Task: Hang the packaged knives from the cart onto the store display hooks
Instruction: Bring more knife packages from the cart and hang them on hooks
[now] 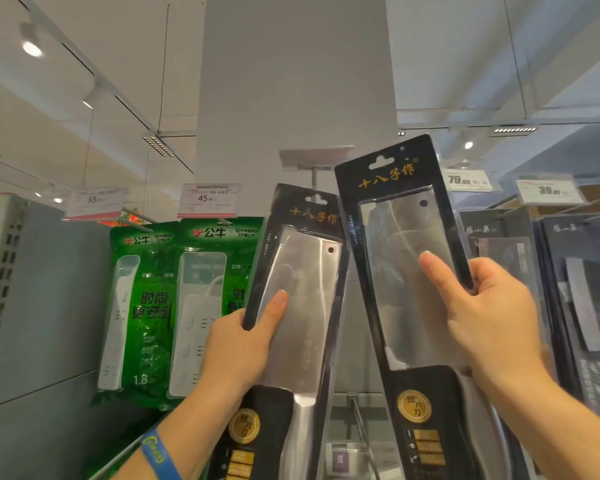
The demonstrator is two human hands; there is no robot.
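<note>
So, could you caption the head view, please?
One knife in the left hand, another in the right hand, near the hook.

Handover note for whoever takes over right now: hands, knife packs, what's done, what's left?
Left hand grips the left cleaver pack, hang slot just below the centre hook; threaded or not, cannot tell.
Right hand grips the right cleaver pack, held higher, on no hook.
Done: both packs are up at the hook.
Left: hang both.

Arms raised, left hand (pixel 239 344) gripping left knife pack (pixel 309 271), right hand (pixel 496 320) gripping right knife pack (pixel 395 237)
</note>
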